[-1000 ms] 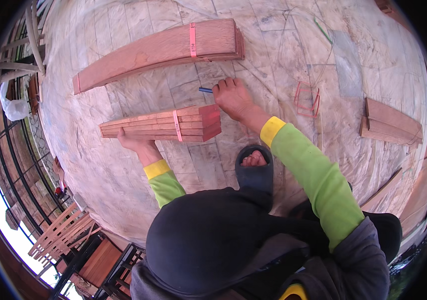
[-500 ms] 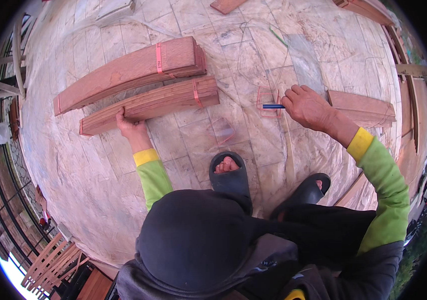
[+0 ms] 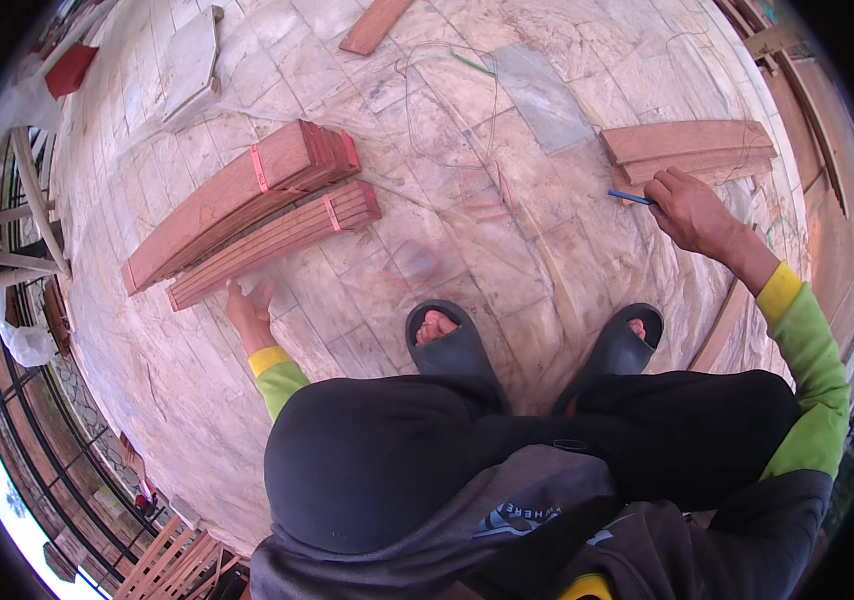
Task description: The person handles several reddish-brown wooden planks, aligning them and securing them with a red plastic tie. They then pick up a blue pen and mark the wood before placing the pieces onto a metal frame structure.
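My left hand (image 3: 251,308) is just off the near edge of a strapped bundle of reddish-brown wooden boards (image 3: 277,245), its fingers apart and nothing in them. Behind that bundle lies a larger one of curved boards (image 3: 232,200), bound with pinkish-red straps. On the right, my right hand (image 3: 692,215) is closed around a slim blue pen (image 3: 630,197) pointing left. It hovers at the near side of a few loose wooden boards (image 3: 687,147), partly covering them; whether it touches them I cannot tell.
Crumpled clear plastic sheeting (image 3: 347,310) covers the tiled floor. Pinkish strap loops (image 3: 484,192) and a thin green strip (image 3: 472,63) lie mid-floor. A short board (image 3: 375,25) and a pale panel (image 3: 192,62) are farther off. My sandalled feet (image 3: 457,345) stand close by.
My left hand has come off the nearer bundle and its fingers have spread. With the pen still held, my right hand has moved to the loose boards on the right. The view has shifted.
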The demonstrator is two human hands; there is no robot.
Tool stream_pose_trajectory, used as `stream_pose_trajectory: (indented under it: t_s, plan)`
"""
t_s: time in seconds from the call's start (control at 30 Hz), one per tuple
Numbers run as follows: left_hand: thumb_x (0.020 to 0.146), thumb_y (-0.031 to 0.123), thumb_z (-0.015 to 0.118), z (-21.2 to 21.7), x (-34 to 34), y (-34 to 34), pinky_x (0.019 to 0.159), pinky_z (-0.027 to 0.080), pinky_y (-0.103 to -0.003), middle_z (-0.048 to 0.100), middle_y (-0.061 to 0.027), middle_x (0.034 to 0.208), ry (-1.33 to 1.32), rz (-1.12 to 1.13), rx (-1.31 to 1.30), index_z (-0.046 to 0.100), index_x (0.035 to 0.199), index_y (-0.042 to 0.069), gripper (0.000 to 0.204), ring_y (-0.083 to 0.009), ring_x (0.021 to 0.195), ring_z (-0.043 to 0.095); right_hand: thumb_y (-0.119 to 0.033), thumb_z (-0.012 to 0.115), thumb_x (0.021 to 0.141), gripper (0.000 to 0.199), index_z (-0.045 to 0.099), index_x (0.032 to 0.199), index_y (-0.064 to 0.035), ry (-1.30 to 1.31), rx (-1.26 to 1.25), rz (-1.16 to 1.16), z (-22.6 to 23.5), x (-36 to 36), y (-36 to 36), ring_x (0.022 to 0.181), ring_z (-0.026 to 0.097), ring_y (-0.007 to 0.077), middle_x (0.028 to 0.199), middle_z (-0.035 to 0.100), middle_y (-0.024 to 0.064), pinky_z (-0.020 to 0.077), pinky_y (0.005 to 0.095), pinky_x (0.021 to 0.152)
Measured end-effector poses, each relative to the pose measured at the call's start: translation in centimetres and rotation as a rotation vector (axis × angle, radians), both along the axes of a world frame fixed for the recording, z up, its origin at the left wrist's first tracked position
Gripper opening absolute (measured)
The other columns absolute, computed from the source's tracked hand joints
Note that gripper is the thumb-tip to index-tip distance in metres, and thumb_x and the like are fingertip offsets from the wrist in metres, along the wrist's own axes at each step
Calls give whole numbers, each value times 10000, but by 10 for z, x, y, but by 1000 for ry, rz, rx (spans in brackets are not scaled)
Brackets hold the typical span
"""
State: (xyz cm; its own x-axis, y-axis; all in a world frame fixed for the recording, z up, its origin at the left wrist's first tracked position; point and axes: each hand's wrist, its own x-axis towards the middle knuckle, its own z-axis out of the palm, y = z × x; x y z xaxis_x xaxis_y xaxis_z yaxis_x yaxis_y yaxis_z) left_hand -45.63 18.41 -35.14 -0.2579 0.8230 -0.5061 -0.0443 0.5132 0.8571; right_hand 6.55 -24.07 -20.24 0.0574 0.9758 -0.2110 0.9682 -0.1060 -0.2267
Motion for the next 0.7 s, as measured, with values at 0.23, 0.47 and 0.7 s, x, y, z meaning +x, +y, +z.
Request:
stream_pose_trajectory:
  t_s: [0.23, 0.47, 0.7]
  plan:
    - [910, 210, 578, 10, 89, -57, 602, 553, -391, 521, -254, 1216, 294, -94, 216, 305, 1385, 21, 579, -331, 867, 592, -115, 561, 866, 151, 494, 951, -10, 247, 64, -388, -23, -6, -101, 835, 574, 397, 868, 551, 192, 474, 461, 734]
    - [944, 184, 576, 138, 219, -79, 489, 450, -234, 595, -104, 909, 287, -668, 883, 518, 1210, -24, 342, -117, 611, 508, -76, 573, 856, 167, 530, 992, 11, 452, 300, -943, -92, -23, -179, 838, 605, 375, 859, 611, 213, 483, 428, 737]
    - [960, 193, 556, 237, 379, -120, 602, 413, -206, 566, -35, 949, 263, -1430, 955, 518, 1245, 1, 346, -72, 736, 499, -66, 652, 809, 186, 623, 964, 32, 669, 533, -1550, -145, -33, -207, 698, 635, 199, 777, 656, 153, 507, 339, 636]
